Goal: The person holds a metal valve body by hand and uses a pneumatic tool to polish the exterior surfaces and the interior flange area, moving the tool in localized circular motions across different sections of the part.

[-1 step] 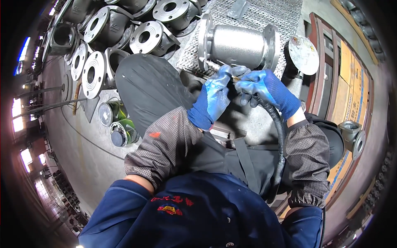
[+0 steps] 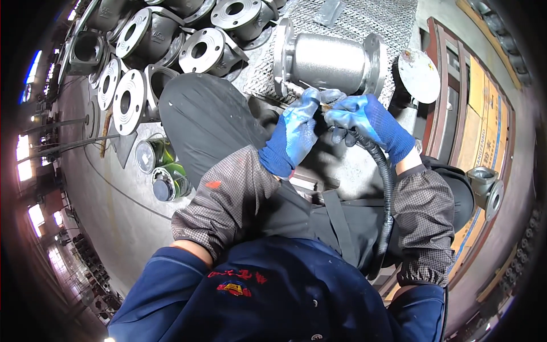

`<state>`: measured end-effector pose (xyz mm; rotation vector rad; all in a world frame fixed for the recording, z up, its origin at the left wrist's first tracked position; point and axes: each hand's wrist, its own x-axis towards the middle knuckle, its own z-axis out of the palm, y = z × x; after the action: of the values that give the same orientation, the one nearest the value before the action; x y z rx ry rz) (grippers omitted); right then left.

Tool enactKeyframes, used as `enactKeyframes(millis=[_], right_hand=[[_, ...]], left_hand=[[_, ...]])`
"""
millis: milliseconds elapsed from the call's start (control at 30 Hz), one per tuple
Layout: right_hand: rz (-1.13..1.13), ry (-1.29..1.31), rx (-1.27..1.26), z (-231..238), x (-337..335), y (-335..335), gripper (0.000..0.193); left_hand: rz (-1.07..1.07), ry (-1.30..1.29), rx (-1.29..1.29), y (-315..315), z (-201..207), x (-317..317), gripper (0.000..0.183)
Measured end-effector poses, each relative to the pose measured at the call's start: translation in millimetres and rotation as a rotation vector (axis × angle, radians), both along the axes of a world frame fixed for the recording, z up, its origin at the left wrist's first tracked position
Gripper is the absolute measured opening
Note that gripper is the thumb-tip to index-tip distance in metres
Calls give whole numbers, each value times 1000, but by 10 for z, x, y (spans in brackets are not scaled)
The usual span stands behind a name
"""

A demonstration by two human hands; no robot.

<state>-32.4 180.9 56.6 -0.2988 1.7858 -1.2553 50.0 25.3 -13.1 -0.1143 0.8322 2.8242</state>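
Observation:
Close together in front of my lap, both gloved hands work at the near side of a silver-grey flanged valve body (image 2: 329,60) lying on its side. My left hand (image 2: 299,126) has its fingers closed in a pinch. A thin pale rod-like shape shows beside those fingertips, but what they hold is unclear. My right hand (image 2: 364,121) is closed around the end of a black ribbed hose (image 2: 384,176), which runs down past my right forearm. A small brownish piece shows between the two hands; its kind cannot be made out.
Under the valve body lies a textured metal plate (image 2: 376,20). Several flanged castings (image 2: 200,51) crowd the upper left. Two green-labelled jars (image 2: 171,183) stand by my left knee. At right are a round white-topped stand (image 2: 419,77), cardboard boxes (image 2: 484,114) and another casting (image 2: 485,188).

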Motion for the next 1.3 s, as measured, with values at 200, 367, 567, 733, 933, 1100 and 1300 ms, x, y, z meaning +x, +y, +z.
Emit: enactKeyframes(millis=[200, 367, 567, 733, 933, 1100, 1300], right_hand=[[-16, -89, 25, -71, 50, 50, 26], [-219, -148, -125, -1, 452, 128, 28], [-735, -87, -157, 5, 898, 157, 30], [-915, 85, -29, -372, 1061, 154, 34], [-818, 306, 174, -472, 858, 76, 28], [-793, 378, 202, -516, 878, 87, 30], [-695, 371, 260, -338, 603, 89, 23]], left_hand=[[-13, -118, -20, 49, -8, 49, 41], [-130, 141, -479, 4, 58, 33, 41], [-342, -23, -411, 291, 299, -135, 43], [-334, -101, -578, 561, 94, -163, 44], [-267, -26, -629, 561, 62, -333, 35], [-299, -141, -612, 573, 25, -335, 42], [-217, -249, -624, 521, 57, -447, 53]])
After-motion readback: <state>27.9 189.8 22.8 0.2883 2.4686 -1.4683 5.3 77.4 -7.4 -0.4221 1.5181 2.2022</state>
